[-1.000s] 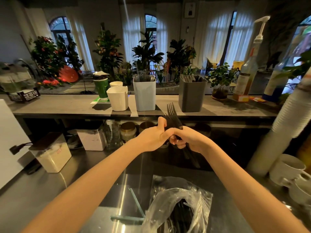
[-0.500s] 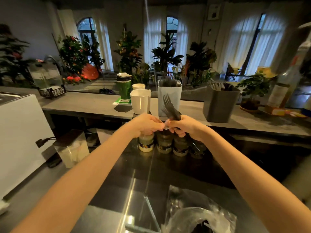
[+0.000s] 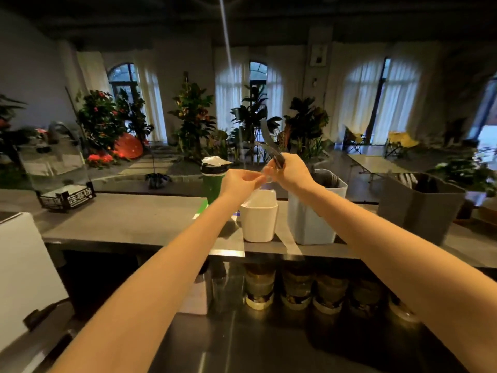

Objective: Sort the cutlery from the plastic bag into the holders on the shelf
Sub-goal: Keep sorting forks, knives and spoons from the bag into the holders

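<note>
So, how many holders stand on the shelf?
3: a white holder under the hands, a light blue holder beside it, and a dark grey holder further right.

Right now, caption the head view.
Both hands, left and right, hold dark cutlery above the white holder.

Dim room, soft backlight, lots of motion smear

Most light comes through the curtained windows [image 3: 382, 103] at the back; the ceiling is near black. The hands [image 3: 291, 172] and dark cutlery [image 3: 270, 142] are blurred, a pale streak [image 3: 225, 33] runs down from the top, the shelf [image 3: 129, 222] bows with wide-angle distortion, and the steel surface [image 3: 242, 343] shows faint glare.
</note>
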Motion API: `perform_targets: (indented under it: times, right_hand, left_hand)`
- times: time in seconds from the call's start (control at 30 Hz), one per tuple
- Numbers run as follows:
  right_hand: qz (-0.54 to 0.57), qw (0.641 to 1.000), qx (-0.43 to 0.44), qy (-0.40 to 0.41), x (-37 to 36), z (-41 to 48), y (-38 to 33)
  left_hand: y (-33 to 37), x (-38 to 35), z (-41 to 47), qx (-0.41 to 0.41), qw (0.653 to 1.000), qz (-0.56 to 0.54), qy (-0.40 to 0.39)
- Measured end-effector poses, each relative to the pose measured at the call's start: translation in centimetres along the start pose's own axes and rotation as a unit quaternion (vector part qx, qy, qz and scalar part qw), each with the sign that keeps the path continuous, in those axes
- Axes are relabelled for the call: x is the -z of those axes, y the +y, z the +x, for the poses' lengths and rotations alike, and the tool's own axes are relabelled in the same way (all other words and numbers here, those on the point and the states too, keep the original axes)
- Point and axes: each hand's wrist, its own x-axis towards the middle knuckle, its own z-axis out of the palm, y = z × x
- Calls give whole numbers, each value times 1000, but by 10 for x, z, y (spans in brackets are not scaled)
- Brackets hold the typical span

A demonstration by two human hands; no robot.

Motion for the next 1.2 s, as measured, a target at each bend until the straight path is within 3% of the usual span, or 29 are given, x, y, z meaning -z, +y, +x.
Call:
perform_targets:
  times: [0.2, 0.3, 0.4, 0.5, 0.6, 0.7, 0.8, 0.93, 1.03, 1.2]
  right_hand:
    - [-130, 989, -52, -41, -26, 59, 7]
    - [-190, 972, -102, -91, -48, 67, 28]
    - [-215, 958, -138, -131, -58, 67, 46]
    - [-99, 986, -99, -90, -49, 63, 44]
    - [54, 987, -116, -101, -29, 52, 27]
    - [187, 946, -178, -194, -11, 35, 16]
    - [343, 889, -192, -235, 4, 15, 14]
    - [438, 847, -186, -238, 23, -24, 17]
    - [479, 828, -187, -224, 35, -64, 23]
    - [442, 861, -211, -137, 48, -119, 35]
  left_hand:
    - [-34, -8, 58, 31, 999, -40, -18]
    - [-57, -18, 75, 60, 996, 63, -29]
    - [-62, -23, 75, 122, 963, 239, -30]
    - [-56, -19, 73, 90, 967, 238, -3]
    - [-49, -13, 67, -9, 990, 136, 27]
    - [-23, -13, 47, -28, 992, -116, 46]
    - [2, -15, 29, 24, 966, -256, -32]
    - [11, -19, -1, -59, 973, -198, -103]
    - [12, -25, -28, -69, 965, -194, -164]
    - [17, -45, -74, -80, 969, -110, -207]
